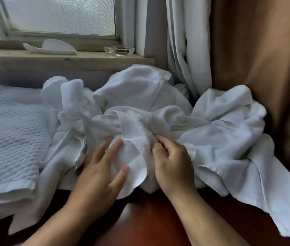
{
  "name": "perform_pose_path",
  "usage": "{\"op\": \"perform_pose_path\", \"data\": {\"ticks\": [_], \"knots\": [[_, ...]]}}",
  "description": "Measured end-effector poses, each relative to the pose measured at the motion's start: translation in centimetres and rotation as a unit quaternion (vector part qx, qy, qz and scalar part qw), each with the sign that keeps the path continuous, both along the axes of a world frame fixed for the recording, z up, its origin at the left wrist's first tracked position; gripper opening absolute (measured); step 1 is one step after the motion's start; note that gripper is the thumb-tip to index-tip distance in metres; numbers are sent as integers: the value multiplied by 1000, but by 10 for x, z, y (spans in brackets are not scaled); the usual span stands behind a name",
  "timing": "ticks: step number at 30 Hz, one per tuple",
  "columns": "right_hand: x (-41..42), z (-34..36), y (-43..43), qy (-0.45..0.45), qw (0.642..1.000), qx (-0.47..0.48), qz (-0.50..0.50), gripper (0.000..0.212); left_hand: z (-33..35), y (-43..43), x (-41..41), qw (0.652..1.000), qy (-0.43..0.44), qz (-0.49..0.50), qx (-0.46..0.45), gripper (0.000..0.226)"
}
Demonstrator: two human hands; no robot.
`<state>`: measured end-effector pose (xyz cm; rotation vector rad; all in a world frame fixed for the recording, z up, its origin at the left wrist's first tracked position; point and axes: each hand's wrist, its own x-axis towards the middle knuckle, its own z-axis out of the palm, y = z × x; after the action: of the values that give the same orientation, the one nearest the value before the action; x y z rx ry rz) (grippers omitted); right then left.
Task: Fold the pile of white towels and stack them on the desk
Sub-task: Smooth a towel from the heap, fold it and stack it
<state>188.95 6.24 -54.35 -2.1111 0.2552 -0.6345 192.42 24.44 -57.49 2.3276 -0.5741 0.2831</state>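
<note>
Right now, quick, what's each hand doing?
Left hand: open, fairly straight fingers resting on the crumpled towel.
Right hand: closed, fingers curled round a fold of the same towel.

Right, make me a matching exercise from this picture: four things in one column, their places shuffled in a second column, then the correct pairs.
Things:
1. folded towels
2. glass dish
3. brown curtain
4. loose towels

Places:
A. on the windowsill
B. at the far right
C. at the left end of the desk
D. in the middle of the desk

Pairs: 1-C, 2-A, 3-B, 4-D
</note>
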Motion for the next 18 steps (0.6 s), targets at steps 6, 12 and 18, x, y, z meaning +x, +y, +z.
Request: {"op": "perform_pose_path", "data": {"ticks": [6,12,18], "knots": [[2,2,-2,-21,997,71,-13,32,2,0,-1,1000,11,-7,-1,81],[1,2,-12,-4,997,81,9,31,4,-5,-7,995,32,-12,94,130],[-16,6,-24,-65,997,39,-24,27,9,-12,-12,985,-140,-16,100,104]]}}
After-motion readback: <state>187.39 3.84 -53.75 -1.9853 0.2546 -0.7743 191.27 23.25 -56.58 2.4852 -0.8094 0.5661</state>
